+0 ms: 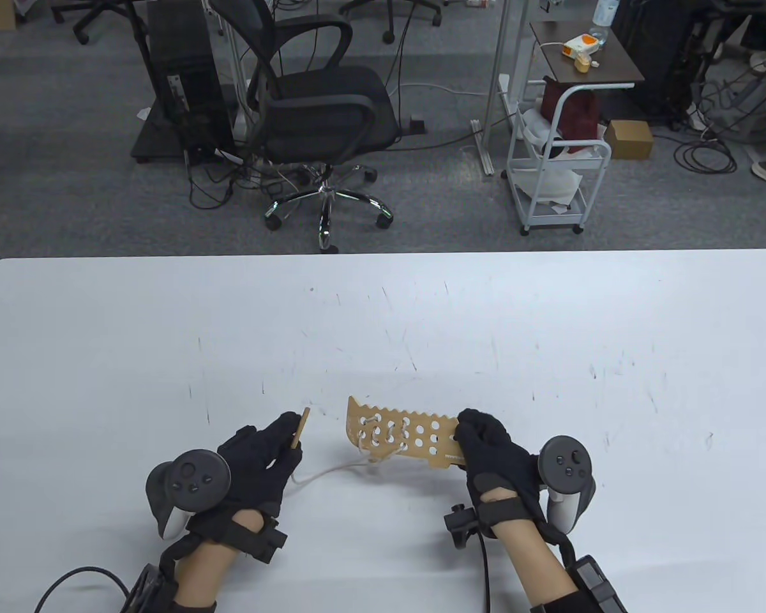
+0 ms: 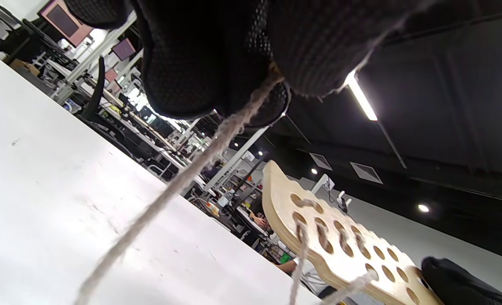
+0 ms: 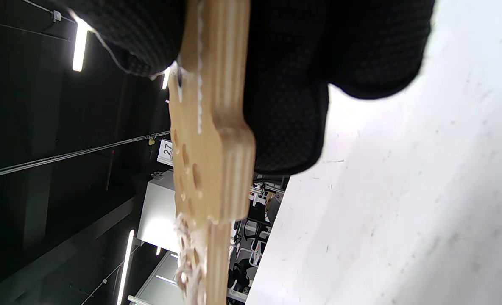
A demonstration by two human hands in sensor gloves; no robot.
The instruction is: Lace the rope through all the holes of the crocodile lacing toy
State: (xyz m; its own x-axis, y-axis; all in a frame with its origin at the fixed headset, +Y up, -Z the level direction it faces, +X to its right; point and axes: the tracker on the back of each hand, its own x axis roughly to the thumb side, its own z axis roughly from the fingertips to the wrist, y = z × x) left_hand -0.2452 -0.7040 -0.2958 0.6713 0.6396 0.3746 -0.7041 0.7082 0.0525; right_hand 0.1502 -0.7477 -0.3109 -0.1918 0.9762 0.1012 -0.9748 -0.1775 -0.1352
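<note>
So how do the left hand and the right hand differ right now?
The left hand pinches the wooden needle at the rope's free end; the right hand grips the crocodile board by one end. The left hand sits apart from the board, joined to it only by the rope, while the right hand touches it directly. Both wear black gloves with a tracker on the back.

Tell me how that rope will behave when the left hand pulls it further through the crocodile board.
Probably floppy: the rope sags in a loose curve between the left hand and the crocodile board. Its twisted, fuzzy strands in the left wrist view suggest it grips rather than slips. The wooden needle at its end looks stiff, so it likely steers the limp rope.
</note>
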